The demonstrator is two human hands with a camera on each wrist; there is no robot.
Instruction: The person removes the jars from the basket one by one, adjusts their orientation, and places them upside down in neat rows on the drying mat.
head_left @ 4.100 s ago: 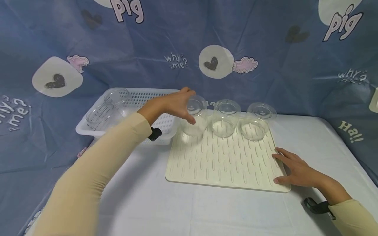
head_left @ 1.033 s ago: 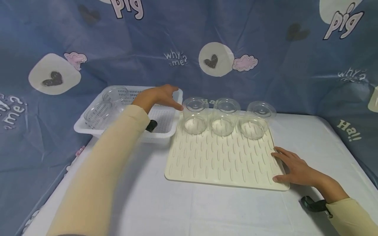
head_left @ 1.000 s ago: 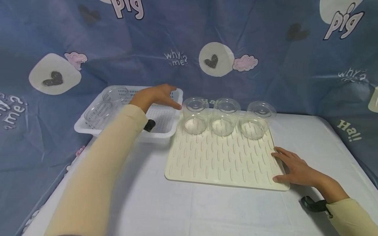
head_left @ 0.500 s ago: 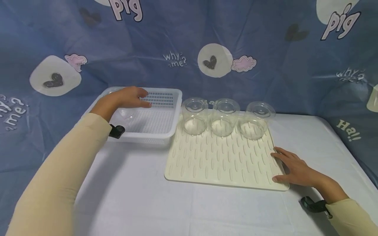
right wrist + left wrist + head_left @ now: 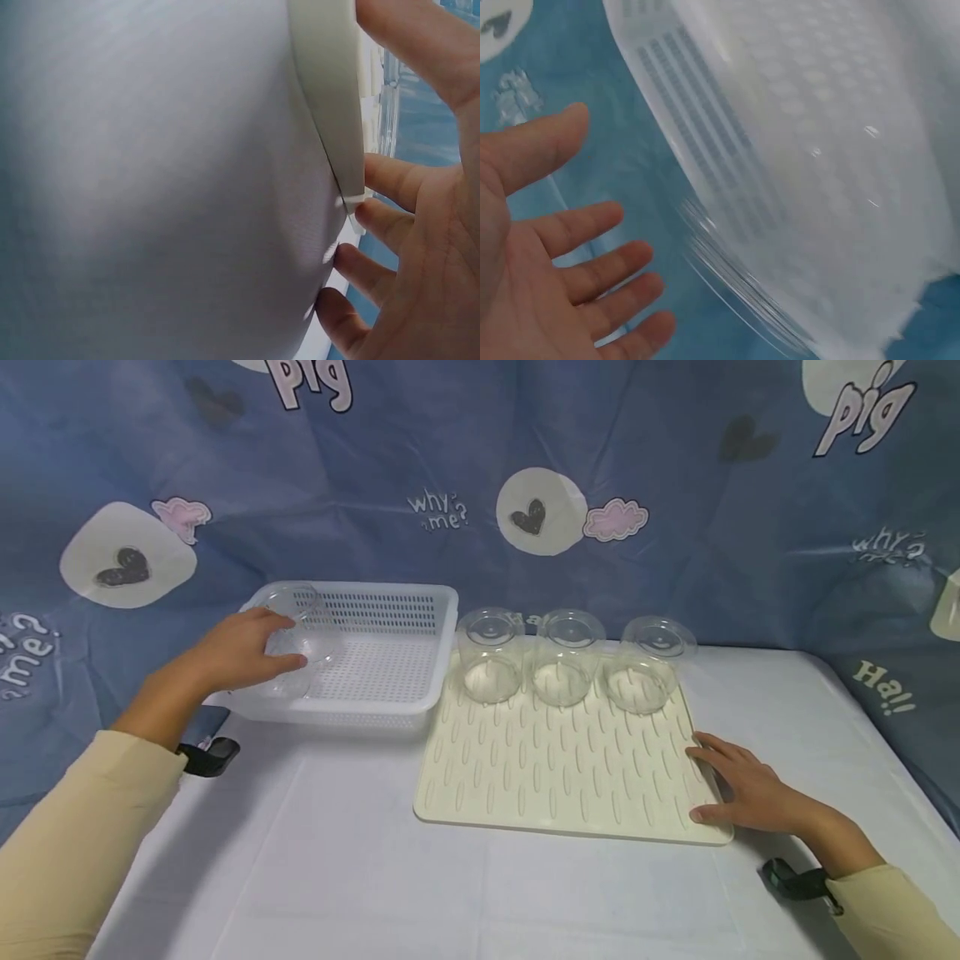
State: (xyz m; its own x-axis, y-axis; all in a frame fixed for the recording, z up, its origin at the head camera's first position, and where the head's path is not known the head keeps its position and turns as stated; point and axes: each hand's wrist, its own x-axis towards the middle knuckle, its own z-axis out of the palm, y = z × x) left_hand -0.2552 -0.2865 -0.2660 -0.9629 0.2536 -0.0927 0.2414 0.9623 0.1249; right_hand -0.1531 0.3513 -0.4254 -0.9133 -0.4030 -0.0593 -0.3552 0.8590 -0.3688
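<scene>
- Head view: the left hand (image 5: 238, 652) was over the left end of the white basket (image 5: 382, 586), its thumb and forefinger spread around a gap, beside the clear containers (image 5: 321, 645) lying in that end. Their outlines overlapped, so their exact count could not be told.
- The right hand (image 5: 750, 795) rested at the right edge of the cream mat (image 5: 555, 777), its fingers apart and holding nothing. Three clear cups (image 5: 566, 656) stood in a row along the mat's far side, on the bench (image 5: 420, 893).
- For a clean pick-up, the sounder grip seemed to be round one container's wall, clear of its neighbour and the basket rim, with light pressure, since thin plastic would probably dent.
- Left wrist view: the left fingers (image 5: 611, 268) were fanned and slightly bent, with nothing between them and a gap to the basket. Blur hid much of the clear plastic there, so a slow, level approach looked wise.
- Right wrist view: the right fingers (image 5: 384, 223) were separated, the tips at the mat's edge; firm contact could not be told. A light steadying touch seemed enough, as pushing might have shifted the cups.
</scene>
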